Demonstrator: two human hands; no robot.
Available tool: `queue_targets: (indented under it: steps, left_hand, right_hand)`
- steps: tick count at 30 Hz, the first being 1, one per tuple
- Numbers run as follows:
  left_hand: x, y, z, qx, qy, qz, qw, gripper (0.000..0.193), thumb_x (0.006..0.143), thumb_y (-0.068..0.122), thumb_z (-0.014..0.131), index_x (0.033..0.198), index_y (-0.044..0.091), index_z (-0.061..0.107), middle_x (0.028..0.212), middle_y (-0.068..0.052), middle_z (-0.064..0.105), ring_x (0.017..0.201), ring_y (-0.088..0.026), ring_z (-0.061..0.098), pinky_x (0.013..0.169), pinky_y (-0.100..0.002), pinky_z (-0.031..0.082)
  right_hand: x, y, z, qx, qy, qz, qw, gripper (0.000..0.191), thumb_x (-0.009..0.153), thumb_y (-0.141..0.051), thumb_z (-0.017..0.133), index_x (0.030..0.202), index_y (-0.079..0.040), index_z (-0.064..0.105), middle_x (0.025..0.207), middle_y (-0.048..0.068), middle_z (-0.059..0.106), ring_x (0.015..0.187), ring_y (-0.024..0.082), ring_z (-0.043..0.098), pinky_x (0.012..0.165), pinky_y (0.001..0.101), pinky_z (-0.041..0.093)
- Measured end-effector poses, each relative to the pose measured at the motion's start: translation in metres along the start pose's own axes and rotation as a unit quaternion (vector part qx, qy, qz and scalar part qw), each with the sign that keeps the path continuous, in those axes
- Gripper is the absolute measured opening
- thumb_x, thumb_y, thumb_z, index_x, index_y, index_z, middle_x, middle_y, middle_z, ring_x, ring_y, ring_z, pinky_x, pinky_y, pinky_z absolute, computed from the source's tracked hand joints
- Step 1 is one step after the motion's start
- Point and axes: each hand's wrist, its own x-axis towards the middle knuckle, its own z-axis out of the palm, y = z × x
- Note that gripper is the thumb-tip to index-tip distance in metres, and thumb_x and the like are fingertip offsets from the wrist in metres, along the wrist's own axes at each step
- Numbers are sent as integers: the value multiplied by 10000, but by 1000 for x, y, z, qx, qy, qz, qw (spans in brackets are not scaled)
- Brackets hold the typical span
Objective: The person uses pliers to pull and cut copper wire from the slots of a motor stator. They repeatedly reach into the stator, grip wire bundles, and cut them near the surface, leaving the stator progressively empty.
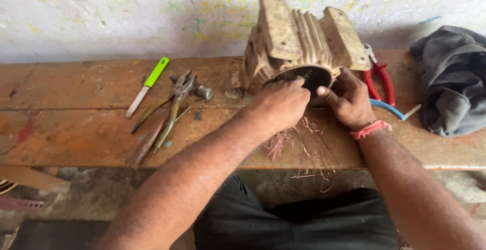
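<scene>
I see a worn wooden bench (pixel 76 128) running under both hands, its top stained orange and brown. Just beyond my knuckles stands a ribbed, tan motor housing (pixel 298 40), tilted with its round dark opening facing me. Well off to the right of my right hand lies a crumpled grey cloth (pixel 453 78). My left hand (pixel 281 103) is curled nearly closed at the rim of that opening, fingertips pressed against it; what it pinches I cannot tell. My right hand (pixel 349 100), a pink thread band at its wrist, rests partly closed against the same rim, thumb pointing toward the left one. Red-handled pliers (pixel 379 78) lie just behind the right hand. Far left of the left hand sit bare metal pliers (pixel 174 105) and a green-handled knife (pixel 148 85). Thin pink wire strands (pixel 298 138) trail below both wrists.
</scene>
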Motion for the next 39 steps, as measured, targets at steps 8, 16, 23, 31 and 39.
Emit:
queue_targets:
  steps: [8, 16, 23, 31, 39]
  left_hand:
    - [16, 8, -21, 322, 26, 127, 938, 313, 838, 230, 705, 979, -49, 717, 1263, -195, 619, 990, -262, 671, 802, -380, 621]
    - [31, -20, 8, 224, 102, 218, 944, 159, 985, 107, 603, 1004, -1, 717, 902, -153, 695, 909, -252, 692, 792, -411, 607]
    - [-41, 39, -18, -103, 160, 266, 945, 117, 797, 79, 643, 911, 96, 621, 685, -85, 637, 683, -303, 686, 643, -463, 558]
    - [-106, 99, 73, -195, 181, 346, 900, 90, 969, 188, 629, 970, 99, 640, 949, -81, 668, 981, -242, 688, 902, -426, 571]
    - [-44, 42, -20, -140, 276, 246, 919, 145, 942, -28, 632, 1016, 61, 719, 885, -37, 656, 868, -198, 652, 796, -384, 581]
  right_hand:
    - [1, 5, 0, -67, 22, 3, 998, 555, 943, -168, 802, 1360, 71, 526, 906, 78, 645, 819, 103, 575, 687, 281, 487]
    - [2, 11, -1, -24, 18, 7, 1000, 609, 943, -165, 779, 1407, 65, 458, 989, 88, 695, 904, 97, 644, 731, 255, 535]
    - [1, -1, 0, -11, 6, 57, 998, 522, 957, -97, 785, 1364, 89, 517, 892, 157, 608, 801, 162, 553, 651, 318, 458]
    - [-1, -16, 6, 31, 2, 57, 998, 492, 958, -105, 735, 1349, 53, 482, 994, 133, 666, 887, 206, 718, 737, 329, 578]
    - [1, -7, 0, 68, -3, 41, 997, 505, 929, -92, 743, 1370, 11, 520, 1182, 80, 696, 1087, 140, 646, 908, 302, 555]
